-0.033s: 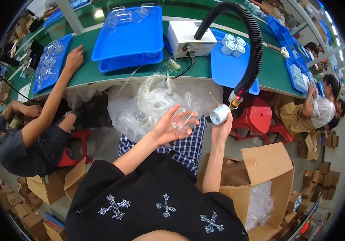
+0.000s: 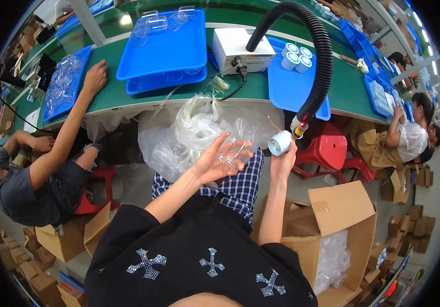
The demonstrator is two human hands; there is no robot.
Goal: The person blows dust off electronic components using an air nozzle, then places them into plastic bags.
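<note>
My left hand (image 2: 211, 162), palm turned up, has its thumb and fingers round a clear plastic cup-shaped part (image 2: 228, 155). A little to the right, my right hand (image 2: 284, 159) grips a light-blue hollow cylinder (image 2: 279, 144), its open end facing left toward the clear part. A thin wire stands up from the cylinder's far side. Right at the cylinder's upper right edge is the yellow and metal tip (image 2: 298, 132) of a black ribbed hose (image 2: 325, 56), where a red light glows. Whether the tip touches the cylinder I cannot tell. Crumpled clear plastic bags (image 2: 194, 125) lie beyond my left hand.
The green bench (image 2: 112, 92) carries stacked blue trays (image 2: 161, 51) of clear parts, a white box device (image 2: 225, 46), and a blue tray (image 2: 286, 84) with several light-blue cylinders. Cardboard boxes (image 2: 343, 210) and a red stool (image 2: 325, 148) stand right. Another person's arm (image 2: 69, 123) rests on the left.
</note>
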